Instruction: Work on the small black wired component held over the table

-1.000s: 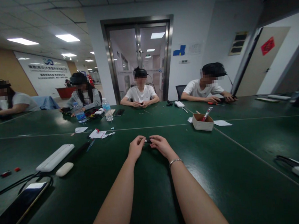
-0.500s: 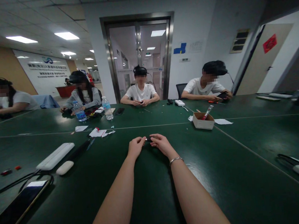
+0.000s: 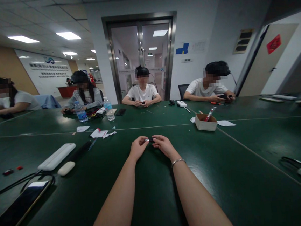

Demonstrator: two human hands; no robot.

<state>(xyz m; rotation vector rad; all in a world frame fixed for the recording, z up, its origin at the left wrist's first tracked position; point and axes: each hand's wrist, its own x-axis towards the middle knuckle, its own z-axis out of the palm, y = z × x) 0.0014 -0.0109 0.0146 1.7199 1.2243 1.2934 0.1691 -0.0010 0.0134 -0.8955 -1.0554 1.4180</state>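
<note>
Between my two hands is a small black object with a silvery end point(image 3: 150, 140), too small to tell its kind. My left hand point(image 3: 138, 148) is closed, its thumb and fingers pinching the silvery end. On the other side my right hand point(image 3: 164, 147), with a silver bangle point(image 3: 178, 161) at the wrist, is closed on the black end. Both hands are just above the green table point(image 3: 158, 196), and the fingers cover much of the object.
A white power strip point(image 3: 57, 157), a white rounded case point(image 3: 66, 168) and a phone point(image 3: 19, 212) lie to the left. Ahead are paper scraps point(image 3: 99, 133), water bottles point(image 3: 108, 109) and a small cardboard box point(image 3: 206, 124). Several people sit across the table.
The view has shifted slightly, so everything sits a little further right. A bit more of the object's silvery part shows between my fingertips. Both hands keep their grip.
</note>
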